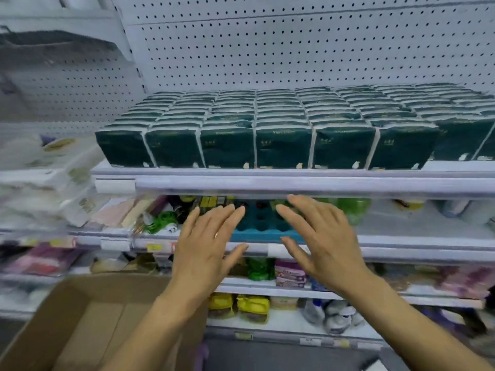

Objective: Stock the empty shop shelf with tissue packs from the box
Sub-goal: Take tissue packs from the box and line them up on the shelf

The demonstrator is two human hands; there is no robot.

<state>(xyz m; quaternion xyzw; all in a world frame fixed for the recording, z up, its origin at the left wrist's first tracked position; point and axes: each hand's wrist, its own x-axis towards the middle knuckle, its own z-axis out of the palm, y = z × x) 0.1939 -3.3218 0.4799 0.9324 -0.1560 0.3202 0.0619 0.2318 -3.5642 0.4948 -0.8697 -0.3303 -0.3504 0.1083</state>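
Many dark green tissue packs [281, 148] w/ white edges, upright rows, both hands' fingers [230, 212] spread, released

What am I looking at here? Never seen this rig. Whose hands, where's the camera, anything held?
There is no robot: a person wears one wide-angle camera on the head, looking forward and down. The left hand and right hand are bare, fingers spread, and hold nothing; they hang in front of the lower shelves. The top shelf carries rows of dark green tissue packs standing upright, filled almost across. The cardboard box at lower left is open, and the part in view shows no packs. The shelves below hold blurred mixed goods.
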